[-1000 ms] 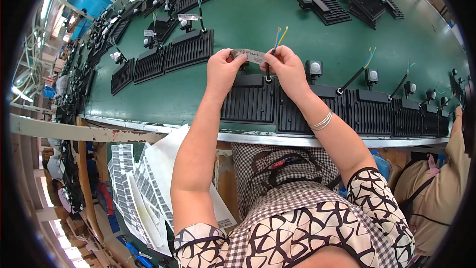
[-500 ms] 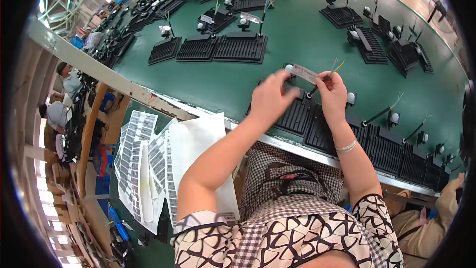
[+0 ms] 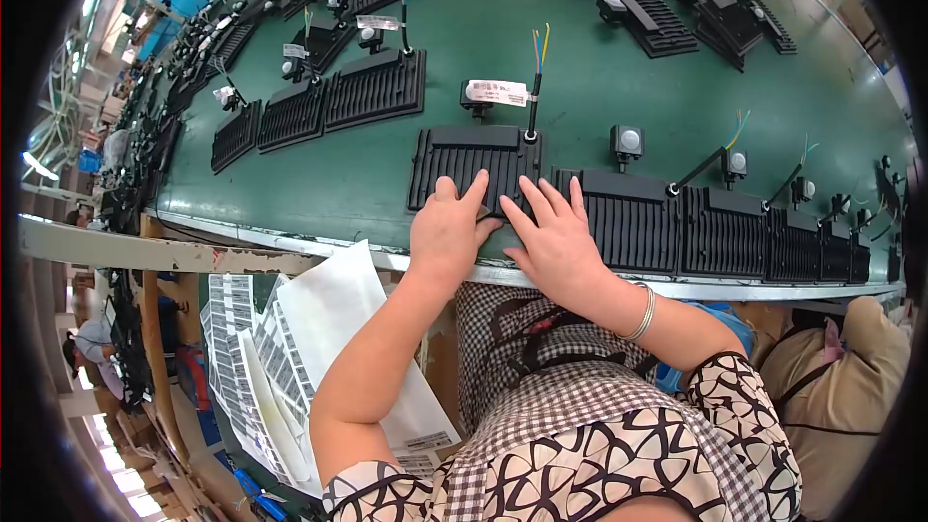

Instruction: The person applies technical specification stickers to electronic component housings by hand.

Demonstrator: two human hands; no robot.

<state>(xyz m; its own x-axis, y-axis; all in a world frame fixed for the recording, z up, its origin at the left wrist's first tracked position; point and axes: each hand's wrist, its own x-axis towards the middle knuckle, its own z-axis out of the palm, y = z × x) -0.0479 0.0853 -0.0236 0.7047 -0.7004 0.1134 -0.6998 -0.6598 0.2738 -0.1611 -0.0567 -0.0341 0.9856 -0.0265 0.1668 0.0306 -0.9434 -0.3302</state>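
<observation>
Both hands rest at the near edge of a black finned lamp housing (image 3: 464, 150) on the green table. My left hand (image 3: 447, 232) touches its lower middle with fingers apart. My right hand (image 3: 559, 240) lies at its lower right corner, fingers spread. A white printed label (image 3: 498, 93) is wrapped on the cable (image 3: 534, 108) at the housing's top, with thin coloured wires above. Beside the label, a sensor (image 3: 474, 108) is partly covered by it. Just right of my right hand stands another finned housing (image 3: 633, 222) with a round white sensor (image 3: 628, 142).
More finned housings (image 3: 725, 232) line the near edge to the right. Labelled ones (image 3: 375, 92) stand to the left, others (image 3: 657, 24) at the back. Printed label sheets (image 3: 338, 329) lie below the table's left edge. A person in tan (image 3: 831, 396) is at the lower right.
Both hands have left the label and cable and come down onto the housing's near edge. The label now sits on the upright cable. The housing stands apart from the row, and the view has shifted.
</observation>
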